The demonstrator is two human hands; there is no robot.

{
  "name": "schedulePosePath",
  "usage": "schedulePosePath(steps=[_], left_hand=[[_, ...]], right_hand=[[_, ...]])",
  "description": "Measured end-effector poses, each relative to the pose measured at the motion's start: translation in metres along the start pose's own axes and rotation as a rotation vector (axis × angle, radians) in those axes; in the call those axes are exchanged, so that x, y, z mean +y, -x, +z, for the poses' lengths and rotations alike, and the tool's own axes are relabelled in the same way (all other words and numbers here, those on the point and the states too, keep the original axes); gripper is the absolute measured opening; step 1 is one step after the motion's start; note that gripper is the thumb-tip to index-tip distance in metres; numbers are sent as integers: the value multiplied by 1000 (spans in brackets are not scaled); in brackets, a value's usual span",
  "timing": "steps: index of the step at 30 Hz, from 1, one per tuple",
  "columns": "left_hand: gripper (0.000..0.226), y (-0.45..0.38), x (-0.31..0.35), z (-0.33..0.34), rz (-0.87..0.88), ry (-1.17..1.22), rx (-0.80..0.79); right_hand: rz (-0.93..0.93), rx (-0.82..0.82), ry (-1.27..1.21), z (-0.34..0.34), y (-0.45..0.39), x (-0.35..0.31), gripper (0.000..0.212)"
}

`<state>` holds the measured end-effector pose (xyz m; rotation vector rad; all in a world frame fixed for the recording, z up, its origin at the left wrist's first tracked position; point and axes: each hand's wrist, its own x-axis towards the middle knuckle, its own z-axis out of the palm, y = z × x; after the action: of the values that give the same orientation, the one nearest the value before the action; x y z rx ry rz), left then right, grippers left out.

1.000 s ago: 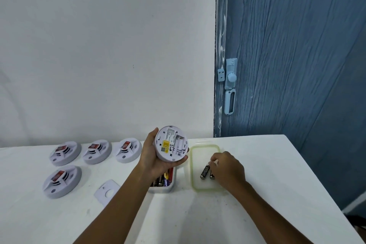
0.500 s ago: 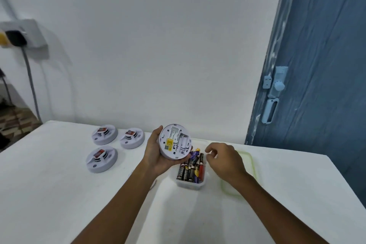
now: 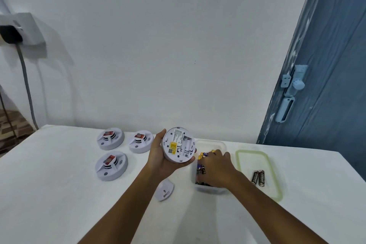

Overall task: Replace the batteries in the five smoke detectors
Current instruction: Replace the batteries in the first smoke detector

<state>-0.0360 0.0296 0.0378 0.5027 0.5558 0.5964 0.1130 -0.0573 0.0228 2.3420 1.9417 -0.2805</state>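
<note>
Matt white plastic smoke detector (image 3: 179, 145); clear glossy plastic tub (image 3: 221, 144)

Near table (image 3: 59, 204) bare; three detectors (image 3: 111, 165) crowd far left, box (image 3: 210, 188) and lid (image 3: 275, 190) block centre-right.

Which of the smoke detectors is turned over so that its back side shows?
The detector held in the left hand: its label and battery bay face the camera. The three detectors on the table lie face up.

A plain room in a home, by the look of it: a bare white wall (image 3: 158, 45) and a blue-painted wooden door (image 3: 332, 85) with a painted-over latch (image 3: 295, 85). A wall socket (image 3: 21, 29) with a plug and hanging cable sits above a white surface (image 3: 59, 194).
</note>
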Motion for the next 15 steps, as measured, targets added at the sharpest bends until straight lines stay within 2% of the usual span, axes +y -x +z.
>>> schedulePosePath(steps=[2, 4, 7, 9, 12, 15], left_hand=[[58, -2, 3, -2, -20, -7, 0], [57, -3, 5, -3, -32, -3, -5], [56, -4, 8, -4, -41, 10, -23], [55, -4, 10, -4, -41, 14, -31], [56, -5, 13, -3, -34, 19, -48], [55, -5, 13, 1, -34, 24, -62]], right_hand=[[22, -2, 2, 3, -3, -4, 46], [42, 13, -117, 2, -5, -6, 38], [77, 60, -485, -2, -5, -3, 19], [131, 146, -764, -6, -2, 1, 22], [229, 384, -1187, -18, 6, 6, 18], [219, 450, -1550, -32, 12, 9, 20]])
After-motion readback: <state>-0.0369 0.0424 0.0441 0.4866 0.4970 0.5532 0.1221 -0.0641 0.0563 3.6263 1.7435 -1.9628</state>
